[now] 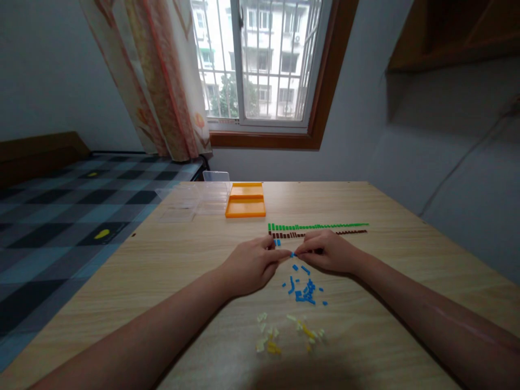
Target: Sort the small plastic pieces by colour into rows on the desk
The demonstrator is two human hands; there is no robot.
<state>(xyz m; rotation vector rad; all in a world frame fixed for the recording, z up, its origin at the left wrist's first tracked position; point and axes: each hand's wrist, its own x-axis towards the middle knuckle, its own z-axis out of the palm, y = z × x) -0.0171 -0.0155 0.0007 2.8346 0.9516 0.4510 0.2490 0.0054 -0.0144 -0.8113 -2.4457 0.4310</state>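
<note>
My left hand (252, 265) and my right hand (327, 252) meet at the middle of the wooden table (195, 260), fingertips pinched together on a small blue piece (292, 254). Just behind them lie a row of green pieces (317, 226) and a row of dark brown pieces (288, 235). A short start of a blue row (277, 242) sits by my left fingertips. A loose pile of blue pieces (304, 287) lies in front of the hands, and nearer to me a scatter of yellow and pale pieces (280, 333).
An orange tray (246, 201) and a clear plastic box with its lid (195, 200) stand at the table's far side. A bed with a checked cover (60, 216) runs along the left. A window and curtain are behind.
</note>
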